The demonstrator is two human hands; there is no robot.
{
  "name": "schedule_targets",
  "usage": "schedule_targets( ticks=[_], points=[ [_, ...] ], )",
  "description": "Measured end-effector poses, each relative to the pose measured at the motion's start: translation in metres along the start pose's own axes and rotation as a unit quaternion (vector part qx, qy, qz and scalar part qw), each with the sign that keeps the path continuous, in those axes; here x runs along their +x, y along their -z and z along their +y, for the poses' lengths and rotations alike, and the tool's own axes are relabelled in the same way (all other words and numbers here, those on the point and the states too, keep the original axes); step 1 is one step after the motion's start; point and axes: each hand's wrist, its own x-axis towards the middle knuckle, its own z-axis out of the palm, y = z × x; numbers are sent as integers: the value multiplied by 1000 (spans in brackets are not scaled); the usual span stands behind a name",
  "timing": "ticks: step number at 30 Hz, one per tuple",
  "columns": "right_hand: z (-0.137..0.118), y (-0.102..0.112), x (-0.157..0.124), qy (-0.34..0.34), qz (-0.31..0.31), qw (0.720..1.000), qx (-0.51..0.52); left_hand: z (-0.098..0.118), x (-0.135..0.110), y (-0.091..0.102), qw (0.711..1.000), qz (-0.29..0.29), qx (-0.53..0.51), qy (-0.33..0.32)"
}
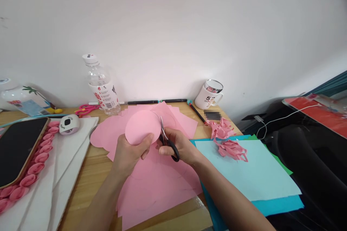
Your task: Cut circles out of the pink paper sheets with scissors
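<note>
1. Left hand (132,153): closed, thumb on top, gripping the pink paper disc (141,124) at its lower edge.
2. Right hand (180,145): curled around the black handles of the scissors (162,127); blades point up beside the disc's right edge. Blade gap: cannot tell.
3. Disc position: raised above the stacked pink sheets (162,187) on the worktop (84,180).
4. Right side: crumpled pink scraps (231,150) rest on a pale blue sheet (260,173).
5. Rear: bottle (104,95) and mug (208,95) stand near the wall (162,36).

Soft light brightens the wall (162,43) beyond the hands (132,149). Wide-angle distortion tilts the mug (205,98) right of them, near a pixelated patch (213,115).
</note>
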Motion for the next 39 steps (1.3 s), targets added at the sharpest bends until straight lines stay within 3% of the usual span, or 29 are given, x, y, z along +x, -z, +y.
schedule_targets(
  ticks=[39],
  points=[
    [6,-3,0,26,15,999,17,-1,-1,-2,1000,0,5,6]
  ],
)
